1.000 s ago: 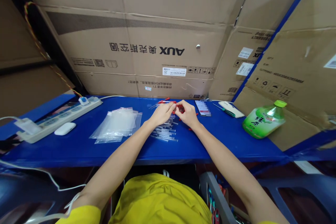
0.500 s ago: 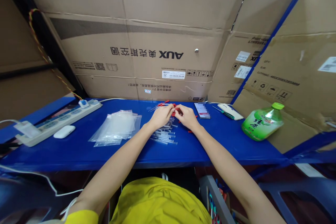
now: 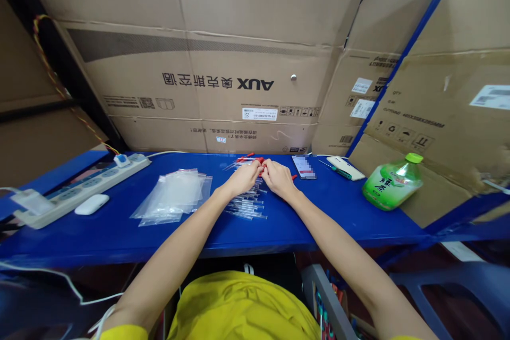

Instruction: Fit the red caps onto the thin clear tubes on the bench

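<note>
Little has moved since 0.5 s ago: the 2 hands have drawn a touch closer together at the same spot, and the whole scene sits slightly further left in the frame.

At the bottom centre is a yellow garment [image 3: 239, 305], with both bare forearms reaching up from it over the front edge of the blue table [image 3: 119, 231]. Just past that edge, at the centre of the frame, a row of clear tubes [image 3: 246, 207] lies on the table, partly under the wrists. Above them the left hand [image 3: 244, 177] and the right hand [image 3: 279, 179] meet fingertip to fingertip, both sets of fingers pinched on 1 small red piece [image 3: 261, 168]; it is too small to tell if a tube is attached. More loose red pieces [image 3: 247, 159] lie just behind the hands.

Left of centre lies a stack of plastic bags [image 3: 173, 196], then a white oval device [image 3: 91, 204] and a power strip [image 3: 82, 185] toward the left edge. Right of the hands are a phone [image 3: 303, 166], a screwdriver [image 3: 338, 170] and, further right, a green bottle [image 3: 392, 183] lying tilted. A cardboard box [image 3: 207, 85] printed AUX fills the upper frame.
</note>
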`<state>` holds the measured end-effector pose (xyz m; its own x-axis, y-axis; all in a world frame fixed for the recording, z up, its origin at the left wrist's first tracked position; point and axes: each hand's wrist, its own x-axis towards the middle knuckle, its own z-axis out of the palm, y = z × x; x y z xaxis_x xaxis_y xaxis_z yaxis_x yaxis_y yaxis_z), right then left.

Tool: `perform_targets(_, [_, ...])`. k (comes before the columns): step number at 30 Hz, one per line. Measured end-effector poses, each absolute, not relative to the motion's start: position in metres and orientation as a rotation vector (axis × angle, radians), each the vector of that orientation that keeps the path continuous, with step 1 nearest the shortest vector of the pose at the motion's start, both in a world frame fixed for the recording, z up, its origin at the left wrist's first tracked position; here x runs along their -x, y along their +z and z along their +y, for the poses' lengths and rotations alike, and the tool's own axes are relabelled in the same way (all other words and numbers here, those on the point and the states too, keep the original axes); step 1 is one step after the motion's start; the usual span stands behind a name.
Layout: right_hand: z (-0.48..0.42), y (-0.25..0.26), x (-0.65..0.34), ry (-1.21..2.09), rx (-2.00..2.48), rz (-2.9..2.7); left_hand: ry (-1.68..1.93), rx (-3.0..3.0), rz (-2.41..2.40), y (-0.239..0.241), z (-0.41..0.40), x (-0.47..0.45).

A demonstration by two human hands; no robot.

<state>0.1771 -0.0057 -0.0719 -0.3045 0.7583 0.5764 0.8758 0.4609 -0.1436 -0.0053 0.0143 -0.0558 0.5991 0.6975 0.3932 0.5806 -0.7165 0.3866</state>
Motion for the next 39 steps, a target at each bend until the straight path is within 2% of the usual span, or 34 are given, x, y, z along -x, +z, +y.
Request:
perform_targets(9, [-0.006, -0.068, -0.189, -0.175, 1.185, -2.134, 0.896, -2.495, 1.042, -0.05, 0.008, 0.003])
perform_targets(13, [-0.009, -0.064, -0.192, -0.12, 1.104, -2.173, 0.834, -2.543, 1.061, -0.052, 0.011, 0.007])
perform_targets(22, [-0.01, -0.063, -0.19, -0.121, 1.303, -2.149, 0.779, -2.677, 1.194, -0.049, 0.005, 0.01])
perform_targets(29, [-0.009, -0.065, -0.191, -0.133, 1.284, -2.189, 0.608, -2.677, 1.284, -0.052, 0.009, 0.011])
perform_targets(39, [-0.011, -0.065, -0.184, -0.176, 1.334, -2.203, 0.658, -2.687, 1.217, -0.055, 0.013, 0.012])
